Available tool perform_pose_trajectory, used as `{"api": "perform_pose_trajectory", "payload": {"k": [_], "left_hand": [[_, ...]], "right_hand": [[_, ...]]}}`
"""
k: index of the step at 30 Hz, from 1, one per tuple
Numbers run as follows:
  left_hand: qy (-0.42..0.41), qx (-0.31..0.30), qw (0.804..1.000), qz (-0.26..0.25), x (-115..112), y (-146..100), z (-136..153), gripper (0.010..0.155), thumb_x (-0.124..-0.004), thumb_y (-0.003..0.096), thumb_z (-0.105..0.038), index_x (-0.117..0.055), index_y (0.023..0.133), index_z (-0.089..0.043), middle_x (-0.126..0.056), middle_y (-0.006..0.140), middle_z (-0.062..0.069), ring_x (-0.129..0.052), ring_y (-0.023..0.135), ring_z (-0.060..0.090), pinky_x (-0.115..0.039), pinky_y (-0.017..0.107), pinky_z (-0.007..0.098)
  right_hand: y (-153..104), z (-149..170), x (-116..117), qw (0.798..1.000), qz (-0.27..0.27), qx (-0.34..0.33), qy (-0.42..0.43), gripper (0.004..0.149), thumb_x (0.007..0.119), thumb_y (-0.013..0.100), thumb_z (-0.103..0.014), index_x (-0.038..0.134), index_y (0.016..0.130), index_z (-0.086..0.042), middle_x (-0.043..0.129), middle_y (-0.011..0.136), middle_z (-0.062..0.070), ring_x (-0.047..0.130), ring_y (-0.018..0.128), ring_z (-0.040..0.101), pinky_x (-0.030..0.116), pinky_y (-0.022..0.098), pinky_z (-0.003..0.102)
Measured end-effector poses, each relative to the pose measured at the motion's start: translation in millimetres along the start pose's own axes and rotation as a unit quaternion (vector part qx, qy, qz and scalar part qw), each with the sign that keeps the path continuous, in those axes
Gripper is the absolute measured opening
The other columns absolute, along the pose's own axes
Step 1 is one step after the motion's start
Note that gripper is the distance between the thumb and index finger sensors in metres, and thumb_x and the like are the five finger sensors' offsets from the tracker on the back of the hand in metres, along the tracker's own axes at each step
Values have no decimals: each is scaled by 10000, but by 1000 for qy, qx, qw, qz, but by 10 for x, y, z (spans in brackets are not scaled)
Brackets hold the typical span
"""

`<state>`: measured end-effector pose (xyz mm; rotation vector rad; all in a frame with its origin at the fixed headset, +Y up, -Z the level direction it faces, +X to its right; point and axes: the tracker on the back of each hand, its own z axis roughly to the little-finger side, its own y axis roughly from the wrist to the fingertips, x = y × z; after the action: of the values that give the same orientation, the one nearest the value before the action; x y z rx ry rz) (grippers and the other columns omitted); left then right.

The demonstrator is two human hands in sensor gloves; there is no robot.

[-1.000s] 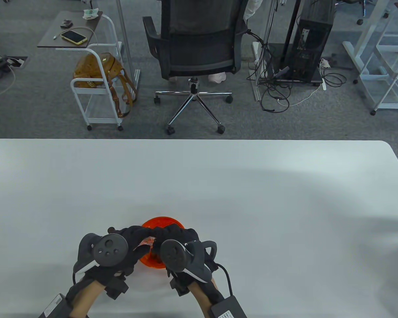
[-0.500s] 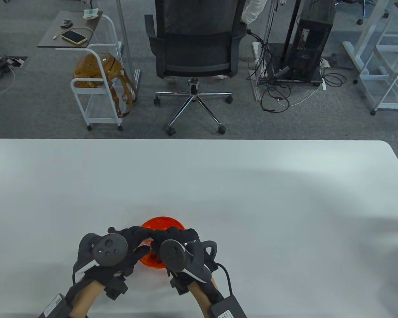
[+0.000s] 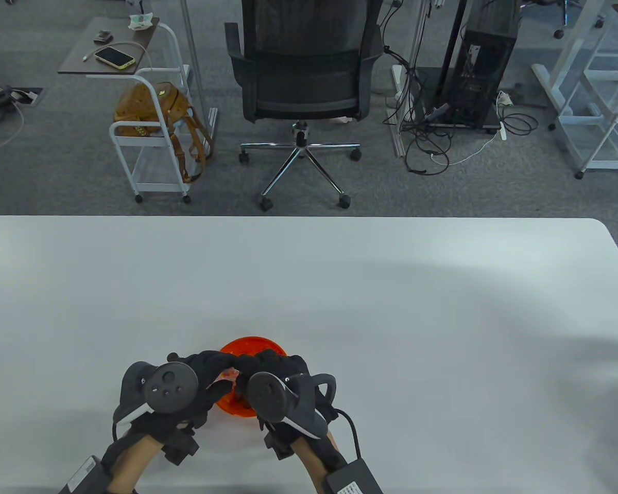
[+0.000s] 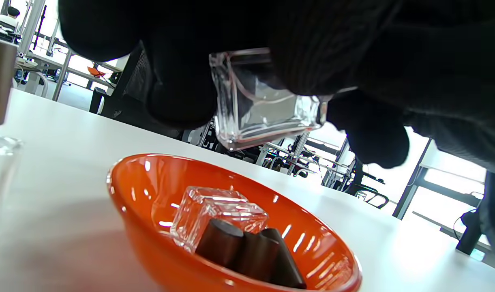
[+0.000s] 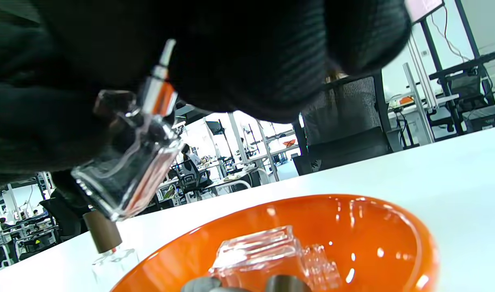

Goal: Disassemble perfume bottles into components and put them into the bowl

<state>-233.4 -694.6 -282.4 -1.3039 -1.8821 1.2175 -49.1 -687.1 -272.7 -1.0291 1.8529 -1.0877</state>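
Both gloved hands meet above the orange bowl (image 3: 250,346) near the table's front edge. My left hand (image 3: 213,373) grips a clear square perfume bottle (image 4: 263,105) and holds it tilted just above the bowl. The bottle (image 5: 127,178) has no cap, so its silver sprayer collar (image 5: 160,95) and white stem show. My right hand (image 3: 260,366) curls over that sprayer end, and the glove hides the exact contact. In the bowl (image 4: 150,190) lie a clear glass bottle (image 4: 215,213) and brown caps (image 4: 251,251).
Another capped perfume bottle (image 5: 105,239) stands on the white table (image 3: 391,288) beside the bowl, on my left-hand side. Beyond the far edge are a black office chair (image 3: 301,77), a white cart (image 3: 149,139) and cables on the floor.
Both hands stay over the bowl with only a slight shift of the fingers. Behind the table the chair turned and a white sleeve went out of view.
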Motion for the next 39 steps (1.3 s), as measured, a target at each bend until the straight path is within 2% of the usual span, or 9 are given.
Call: {"api": "perform_pose_trajectory", "payload": {"k": [6,10,14,19,23,28,32,35,39], "left_hand": [[1,1,1000,-9,5,3,-5,536,-846,438,-362,-820,949,-199,-946,915,128,-1058,685,301,-757,570,569],[4,-3,1000,-2,1,-4,-4,536,-850,436,-364,-821,949,-210,-945,922,124,-1055,694,302,-756,573,569],[7,1,1000,-9,5,0,-7,536,-846,437,-364,-821,947,-203,-948,914,124,-1059,685,300,-759,571,568],[5,0,1000,1,-5,-6,6,537,-853,435,-364,-823,949,-210,-945,922,125,-1053,695,306,-753,574,571],[10,0,1000,-6,-4,8,-19,536,-846,438,-365,-821,947,-203,-947,915,126,-1059,685,298,-758,571,568],[2,-1,1000,-3,12,-8,-7,538,-850,436,-366,-821,950,-208,-946,920,126,-1054,693,303,-755,573,570],[6,3,1000,-8,14,-5,-10,538,-848,437,-365,-824,947,-199,-948,912,128,-1057,683,305,-756,572,570],[-4,3,1000,-6,24,-9,18,537,-851,436,-363,-824,948,-204,-946,918,126,-1053,692,309,-753,574,571],[10,11,1000,-6,15,8,9,539,-850,434,-366,-824,948,-204,-950,914,127,-1056,688,306,-756,571,570]], "right_hand": [[-3,13,2,1000,-13,2,10,478,848,357,-412,786,824,-330,905,780,-60,1017,443,41,828,544,474],[2,14,0,1000,-4,6,13,418,799,364,-465,863,756,-336,995,619,-70,1041,341,52,850,517,468],[-1,21,11,1000,-17,4,18,488,855,354,-407,781,829,-325,901,785,-57,1016,445,41,826,547,474],[8,23,8,1000,-5,9,17,422,793,360,-476,868,751,-338,1004,619,-71,1049,341,54,853,513,469],[7,27,8,1000,-20,4,17,481,867,348,-406,796,817,-326,912,777,-57,1019,439,43,829,543,478],[12,42,11,1000,-5,14,25,421,815,355,-465,862,754,-337,998,636,-72,1049,353,52,852,513,469],[3,21,19,1000,-19,4,24,464,871,355,-388,805,811,-331,903,808,-53,1023,474,56,823,550,480],[8,18,28,1000,-4,5,11,447,809,358,-475,831,785,-343,957,732,-67,1043,424,50,840,534,470],[21,71,-20,999,-16,4,27,436,840,360,-418,821,790,-349,930,768,-60,1023,456,50,828,547,474]]}}
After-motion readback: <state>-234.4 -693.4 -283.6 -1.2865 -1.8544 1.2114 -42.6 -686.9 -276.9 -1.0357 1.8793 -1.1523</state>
